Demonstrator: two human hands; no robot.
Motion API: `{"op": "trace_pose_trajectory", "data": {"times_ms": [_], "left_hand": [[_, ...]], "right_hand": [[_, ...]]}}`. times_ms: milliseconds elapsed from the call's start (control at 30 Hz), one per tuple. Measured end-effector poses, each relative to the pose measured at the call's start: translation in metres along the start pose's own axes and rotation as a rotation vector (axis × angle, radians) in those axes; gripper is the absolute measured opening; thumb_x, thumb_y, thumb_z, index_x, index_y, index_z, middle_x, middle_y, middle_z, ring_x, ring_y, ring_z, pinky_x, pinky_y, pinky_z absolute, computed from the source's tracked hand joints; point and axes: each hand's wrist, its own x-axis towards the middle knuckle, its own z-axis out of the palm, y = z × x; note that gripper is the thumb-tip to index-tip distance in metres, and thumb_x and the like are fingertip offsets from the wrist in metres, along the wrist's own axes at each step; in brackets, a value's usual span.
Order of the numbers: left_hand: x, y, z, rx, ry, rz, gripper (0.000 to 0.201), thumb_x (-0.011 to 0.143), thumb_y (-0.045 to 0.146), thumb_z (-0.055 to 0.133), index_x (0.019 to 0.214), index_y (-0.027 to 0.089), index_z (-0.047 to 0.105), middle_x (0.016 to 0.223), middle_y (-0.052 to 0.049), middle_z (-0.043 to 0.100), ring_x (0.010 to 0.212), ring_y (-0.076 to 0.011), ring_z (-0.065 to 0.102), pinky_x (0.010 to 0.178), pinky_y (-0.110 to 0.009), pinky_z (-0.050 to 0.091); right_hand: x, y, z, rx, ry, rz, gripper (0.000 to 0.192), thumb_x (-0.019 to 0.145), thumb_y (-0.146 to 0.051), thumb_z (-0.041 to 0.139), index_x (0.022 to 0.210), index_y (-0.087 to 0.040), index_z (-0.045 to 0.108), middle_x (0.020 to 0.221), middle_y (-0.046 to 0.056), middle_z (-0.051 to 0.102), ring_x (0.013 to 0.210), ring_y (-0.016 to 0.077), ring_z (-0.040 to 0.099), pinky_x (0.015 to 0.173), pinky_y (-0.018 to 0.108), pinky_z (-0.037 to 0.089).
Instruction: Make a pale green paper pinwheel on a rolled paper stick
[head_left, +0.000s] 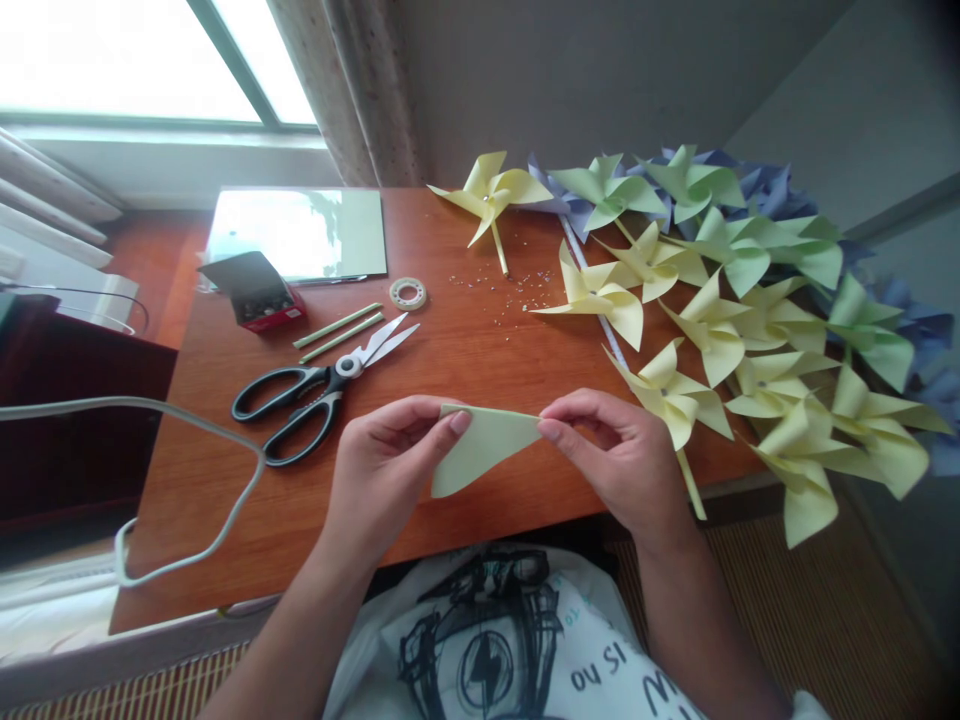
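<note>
both your left hand (386,455) and right hand (615,455) pinch the folded yellow paper (480,445) shut in a fingertip grip; line up edges squarely above the counter (465,350) before creasing.

Bare wooden table (480,350) lies open at centre; scissors (322,385) and cable (187,430) block the left, a heap of paper pinwheels (750,320) crowds the right.

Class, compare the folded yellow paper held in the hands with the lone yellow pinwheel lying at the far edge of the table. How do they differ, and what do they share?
The folded yellow paper is a flat triangle; the yellow pinwheel has curled vanes. The paper has no stick; the pinwheel sits on one. The paper is pinched between the left hand and right hand; the pinwheel lies untouched on the table. Both are the same pale yellow paper.
</note>
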Motion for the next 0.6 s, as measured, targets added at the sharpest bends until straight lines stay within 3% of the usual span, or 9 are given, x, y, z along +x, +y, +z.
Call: {"op": "trace_pose_trajectory", "data": {"times_ms": [333,533,600], "left_hand": [[0.000,0.001,0.005,-0.007,-0.050,-0.031,0.016,0.078,0.034,0.082,0.079,0.018,0.081,0.073,-0.003,0.077,0.064,-0.0129,0.065,0.055,-0.017,0.049],[0.000,-0.001,0.009,0.050,-0.175,0.003,0.014,0.084,0.032,0.078,0.081,0.019,0.081,0.072,-0.001,0.076,0.060,-0.0104,0.062,0.054,-0.016,0.046],[0.000,-0.001,0.010,0.118,-0.207,0.050,0.014,0.085,0.031,0.076,0.082,0.018,0.081,0.071,-0.001,0.075,0.061,-0.0103,0.062,0.054,-0.016,0.045]], "right_hand": [[0.002,0.006,-0.011,-0.110,-0.105,0.028,0.008,0.088,-0.026,0.073,0.082,-0.023,0.071,0.080,0.000,0.072,0.077,0.0169,0.066,0.074,0.029,0.053],[0.010,-0.008,-0.006,-0.193,-0.205,-0.098,0.005,0.090,-0.023,0.070,0.095,-0.021,0.070,0.092,0.002,0.072,0.088,0.0180,0.067,0.081,0.029,0.052],[0.014,-0.012,0.001,-0.213,-0.245,-0.138,0.001,0.090,-0.020,0.069,0.091,-0.021,0.069,0.088,0.001,0.071,0.084,0.0165,0.066,0.078,0.028,0.050]]}}
